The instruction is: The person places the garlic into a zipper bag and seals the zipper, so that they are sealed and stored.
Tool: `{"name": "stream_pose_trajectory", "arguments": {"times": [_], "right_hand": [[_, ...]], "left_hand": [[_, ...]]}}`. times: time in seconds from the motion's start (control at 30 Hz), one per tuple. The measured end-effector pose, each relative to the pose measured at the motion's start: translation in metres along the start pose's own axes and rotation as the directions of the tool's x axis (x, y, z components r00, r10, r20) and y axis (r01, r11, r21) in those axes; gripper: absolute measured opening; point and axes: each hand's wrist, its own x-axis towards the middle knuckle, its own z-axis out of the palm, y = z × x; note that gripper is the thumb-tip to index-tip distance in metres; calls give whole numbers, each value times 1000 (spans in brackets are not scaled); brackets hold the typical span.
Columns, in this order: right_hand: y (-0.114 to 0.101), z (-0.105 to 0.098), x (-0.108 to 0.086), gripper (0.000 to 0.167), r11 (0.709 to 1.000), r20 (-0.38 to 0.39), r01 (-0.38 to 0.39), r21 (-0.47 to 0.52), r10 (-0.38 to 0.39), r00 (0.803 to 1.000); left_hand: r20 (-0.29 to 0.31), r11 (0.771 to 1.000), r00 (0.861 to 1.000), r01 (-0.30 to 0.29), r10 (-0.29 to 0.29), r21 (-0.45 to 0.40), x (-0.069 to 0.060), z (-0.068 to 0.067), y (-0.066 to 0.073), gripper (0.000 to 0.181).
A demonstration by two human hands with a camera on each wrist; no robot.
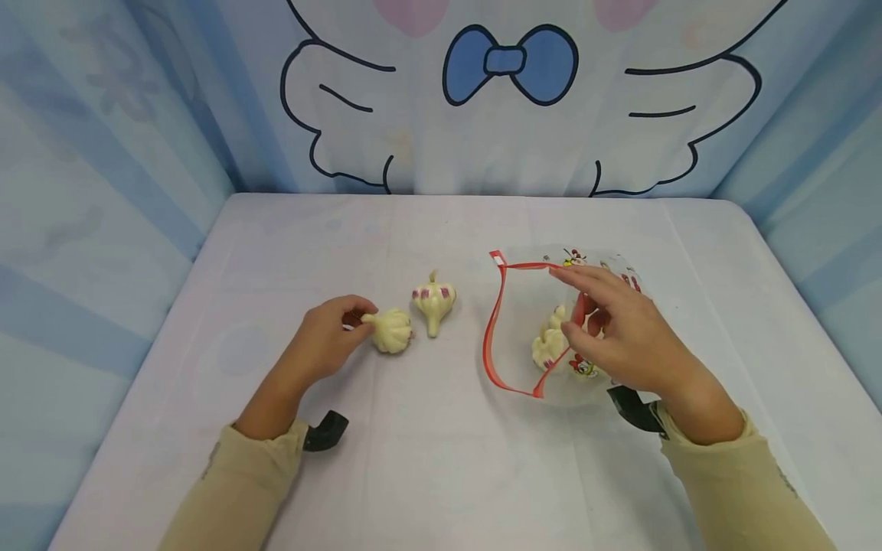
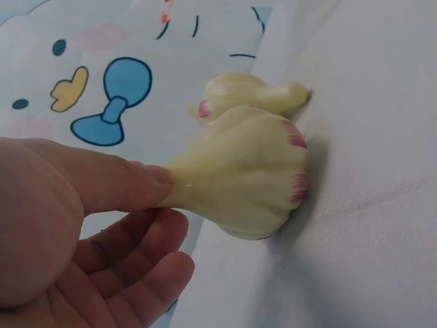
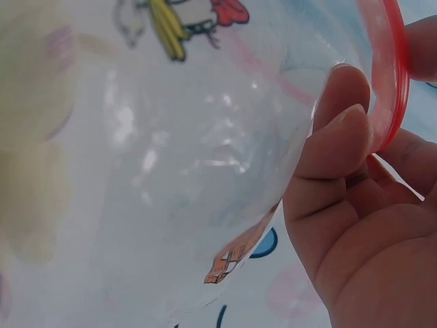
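In the left wrist view, my left hand [image 2: 102,212] pinches the narrow stem of a garlic bulb [image 2: 239,174] between thumb and finger; its round base carries purple marks. A second garlic bulb [image 1: 434,303] lies on the table just beyond, stem toward me. Over to the right, my right hand [image 1: 623,329] grips the red rim of a clear plastic zip bag [image 1: 513,321] with printed cartoon figures. The bag's mouth gapes toward the left. Inside it shows more garlic [image 1: 549,340], partly hidden behind my right fingers and blurred in the right wrist view.
A white cloth covers the table [image 1: 441,474]. Around its back and sides hang blue and white curtains [image 1: 103,229], with a cartoon bow tie on the back one. A red slider tab [image 1: 497,258] stands at the bag's far corner.
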Motion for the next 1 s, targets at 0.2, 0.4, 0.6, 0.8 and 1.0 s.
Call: {"name": "stream_pose_trajectory", "arguments": {"times": [0.2,0.4,0.6,0.8,1.0], "right_hand": [[0,-1,0,63,1000,-6,12,3,-12,1000],[1,0,-1,63,1000,-9,9,4,-9,1000],[0,0,-1,63,1000,-13,3,4,-3,1000],[1,1,-1,64,1000,-11,4,-4,-4,1000],[0,1,0,64,1000,-9,12,5,-12,1000]], "left_hand": [[-11,1000,1000,16,-16,18,-2,-7,1,21],[-25,999,999,34,-35,-36,-6,-13,11,19],[-37,993,999,-24,20,-118,-8,-6,21,16],[-35,974,995,-101,96,-203,-10,5,31,14],[-21,953,988,-154,154,-260,-8,14,37,13]]}}
